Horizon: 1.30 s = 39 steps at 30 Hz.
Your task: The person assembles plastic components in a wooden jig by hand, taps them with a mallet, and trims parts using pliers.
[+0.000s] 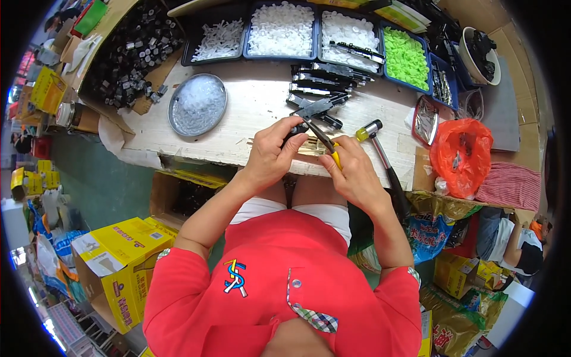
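My left hand (pixel 272 153) is closed at the bench's front edge, pinching a small black part (pixel 295 130) mostly hidden by the fingers. My right hand (pixel 355 177) grips yellow-handled pliers (pixel 322 138), whose dark jaws reach up to that part. Whether the jaws bite on it, I cannot tell. Just beyond my fingers lie several long black-and-silver metal pieces (pixel 318 107), stacked loosely. A hammer (pixel 381 156) with a yellow-and-black head rests right of my right hand.
Along the back stand trays of white plastic parts (pixel 281 30) and green ones (pixel 407 58). A round metal dish (pixel 198 121) of clear bits sits left. Black parts (pixel 135 59) fill a carton at far left. A red plastic bag (pixel 461 157) hangs open at right.
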{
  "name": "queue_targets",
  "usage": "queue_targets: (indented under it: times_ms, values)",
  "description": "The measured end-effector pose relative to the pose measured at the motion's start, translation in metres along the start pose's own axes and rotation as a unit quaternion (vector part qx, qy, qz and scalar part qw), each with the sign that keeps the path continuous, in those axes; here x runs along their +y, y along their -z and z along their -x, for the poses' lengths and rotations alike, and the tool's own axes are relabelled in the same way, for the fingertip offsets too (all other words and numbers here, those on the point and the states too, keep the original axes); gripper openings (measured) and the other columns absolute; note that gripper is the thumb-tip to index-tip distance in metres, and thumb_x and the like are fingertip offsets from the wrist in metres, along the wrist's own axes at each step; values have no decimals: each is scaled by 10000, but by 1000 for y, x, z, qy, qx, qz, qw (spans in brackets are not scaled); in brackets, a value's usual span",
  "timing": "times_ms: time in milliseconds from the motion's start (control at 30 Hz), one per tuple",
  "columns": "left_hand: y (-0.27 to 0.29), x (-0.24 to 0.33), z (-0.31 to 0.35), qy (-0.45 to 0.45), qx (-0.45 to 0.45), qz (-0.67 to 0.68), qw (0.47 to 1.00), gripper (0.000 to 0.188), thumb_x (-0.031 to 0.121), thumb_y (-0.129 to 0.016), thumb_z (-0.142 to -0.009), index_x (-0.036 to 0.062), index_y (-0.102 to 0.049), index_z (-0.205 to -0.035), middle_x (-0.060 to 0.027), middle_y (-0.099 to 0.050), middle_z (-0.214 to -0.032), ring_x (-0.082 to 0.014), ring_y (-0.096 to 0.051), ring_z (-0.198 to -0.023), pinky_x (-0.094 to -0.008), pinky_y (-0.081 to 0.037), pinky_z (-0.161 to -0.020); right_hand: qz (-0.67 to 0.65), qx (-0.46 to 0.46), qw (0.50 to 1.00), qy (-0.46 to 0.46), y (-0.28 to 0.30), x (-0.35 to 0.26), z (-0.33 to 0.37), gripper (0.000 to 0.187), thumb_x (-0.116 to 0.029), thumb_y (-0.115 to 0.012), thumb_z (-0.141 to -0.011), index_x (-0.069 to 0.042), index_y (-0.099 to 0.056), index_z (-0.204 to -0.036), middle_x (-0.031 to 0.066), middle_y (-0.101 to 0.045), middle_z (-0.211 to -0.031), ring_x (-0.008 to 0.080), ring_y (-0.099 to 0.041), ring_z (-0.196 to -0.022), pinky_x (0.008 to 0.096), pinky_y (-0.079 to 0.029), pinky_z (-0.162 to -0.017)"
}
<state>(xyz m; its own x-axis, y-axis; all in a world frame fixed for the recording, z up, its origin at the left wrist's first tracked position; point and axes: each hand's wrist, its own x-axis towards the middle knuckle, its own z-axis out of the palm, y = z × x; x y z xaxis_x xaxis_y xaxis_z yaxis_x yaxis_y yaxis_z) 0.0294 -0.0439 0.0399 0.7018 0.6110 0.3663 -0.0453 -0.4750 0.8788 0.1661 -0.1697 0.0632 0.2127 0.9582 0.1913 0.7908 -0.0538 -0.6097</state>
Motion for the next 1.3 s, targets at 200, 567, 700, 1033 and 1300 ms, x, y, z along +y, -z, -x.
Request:
queue_targets:
  times_ms: [200,567,700,1033,1300]
  values:
    - [23,5,-7,314,-122,434,836,194,122,-559,-866,-20,-563,-998,-75,-596,-686,-101,-551,-499,-204,-426,-387,-34,-61,997,22,3,5,6,153,-96,-601,-789,44,-541,-780,165,-530,-835,348,-536,-734,398,-443,-642]
    - [55,-9,39,389,-166,644,638,252,148,-536,-845,-86,-528,-937,-183,-564,-646,-236,-553,-456,-354,-452,-357,-8,-149,980,132,-9,-11,2,212,-140,-625,-774,46,-543,-834,175,-540,-968,334,-542,-875,384,-459,-757]
    - [112,-18,93,525,-204,291,773,306,236,-630,-778,-63,-605,-839,-117,-565,-576,-181,-552,-459,-268,-442,-417,-42,-146,982,116,-17,3,8,271,-212,-565,-841,59,-559,-848,153,-537,-1045,326,-507,-966,377,-425,-833]
    - [143,2,75,366,-198,-191,889,266,248,-618,-798,-15,-634,-837,-105,-633,-739,-200,-566,-621,-306,-452,-606,-46,-63,996,45,7,31,26,266,-206,-574,-838,57,-548,-803,174,-549,-998,328,-514,-909,376,-431,-779]
    - [-57,-32,-89,-88,-123,-376,914,254,217,-693,-675,57,-602,-850,-127,-564,-822,-307,-548,-805,-411,-434,-689,-32,1,999,16,27,20,22,240,-178,-579,-833,58,-551,-802,165,-554,-978,330,-521,-878,375,-431,-757]
